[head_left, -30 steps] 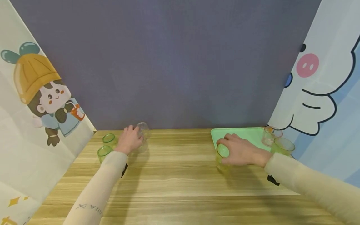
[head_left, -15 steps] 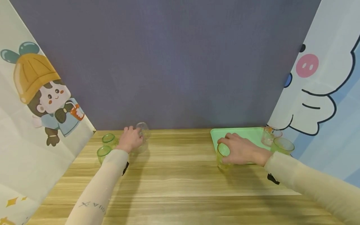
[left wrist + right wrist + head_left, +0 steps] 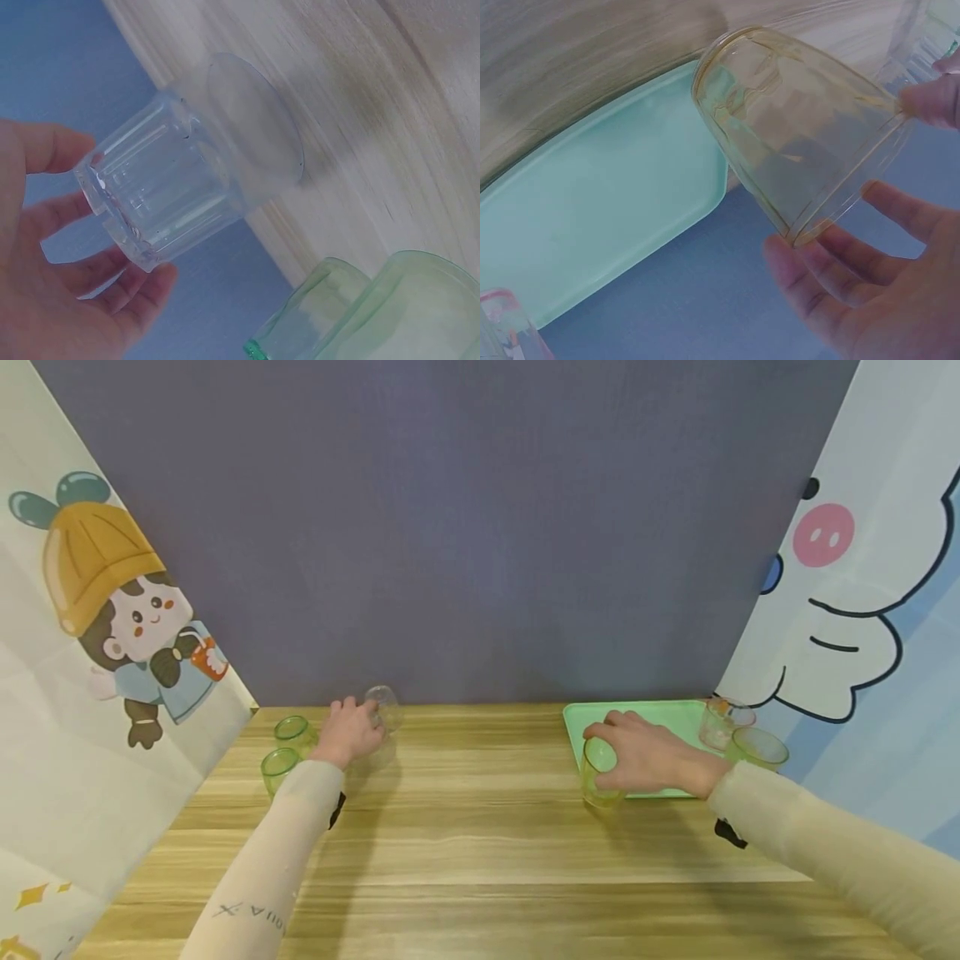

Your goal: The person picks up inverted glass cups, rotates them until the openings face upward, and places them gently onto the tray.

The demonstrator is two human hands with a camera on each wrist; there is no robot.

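My left hand [image 3: 351, 732] grips a clear glass cup [image 3: 388, 714] at the table's back edge. In the left wrist view, thumb and fingers curl round the thick near end of this clear cup [image 3: 172, 165], whose wide round end faces the wooden surface. My right hand [image 3: 648, 752] holds a yellow glass cup [image 3: 598, 787] by its upper rim, at the left front corner of the green tray [image 3: 678, 718]. Seen from the right wrist, the fingers pinch the rim of the yellow cup [image 3: 802, 127]. Whether its base touches the surface I cannot tell.
Two green glass cups [image 3: 280, 763] stand left of my left hand. A pink-rimmed cup [image 3: 723, 724] is on the tray's right side, with a yellow-green cup [image 3: 759, 747] in front, partly behind my sleeve. A grey panel [image 3: 480, 543] rises behind the wooden table [image 3: 480, 843].
My right hand has shifted slightly to the right and back with the yellow cup, nearer the tray. My left hand and the clear cup have hardly moved.
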